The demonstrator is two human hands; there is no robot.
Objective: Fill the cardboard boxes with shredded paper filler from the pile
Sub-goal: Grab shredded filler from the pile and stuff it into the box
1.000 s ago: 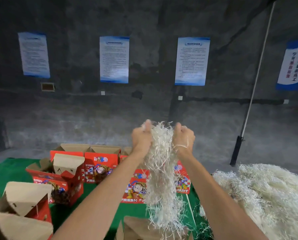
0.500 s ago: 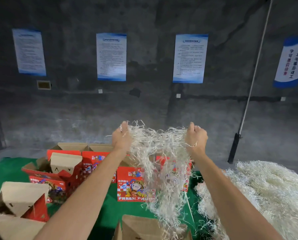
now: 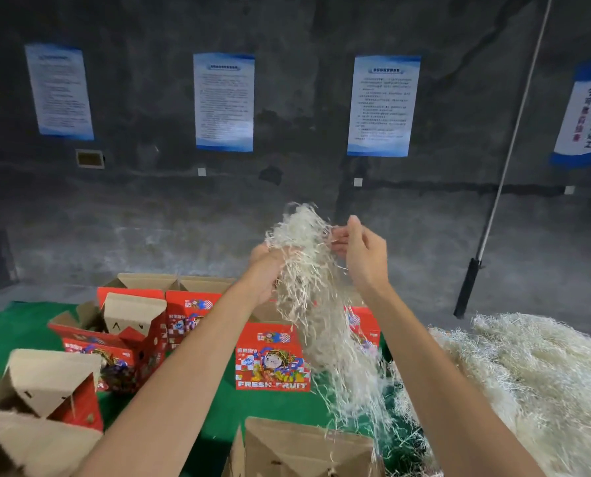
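A bunch of white shredded paper (image 3: 316, 297) hangs in the air above the green table (image 3: 15, 325). My left hand (image 3: 264, 270) grips the bunch near its top, and loose strands trail down toward an open brown cardboard box (image 3: 304, 449) at the bottom edge. My right hand (image 3: 362, 256) is beside the bunch with thumb up and fingers loosely extended, the fingertips touching a few strands. The big pile of shredded paper (image 3: 534, 390) lies at the right. A red box printed FRESH FRUIT (image 3: 273, 356) stands behind the hanging paper.
Several red fruit boxes with open brown flaps (image 3: 132, 325) stand at the left and back of the table, with two more at the lower left (image 3: 46, 383). A white pole with a black handle (image 3: 493, 208) leans on the dark wall.
My hands were spread apart, stretching the bunch between them. They have come back together; the left hand holds the bunch and the right hand has loosened its hold.
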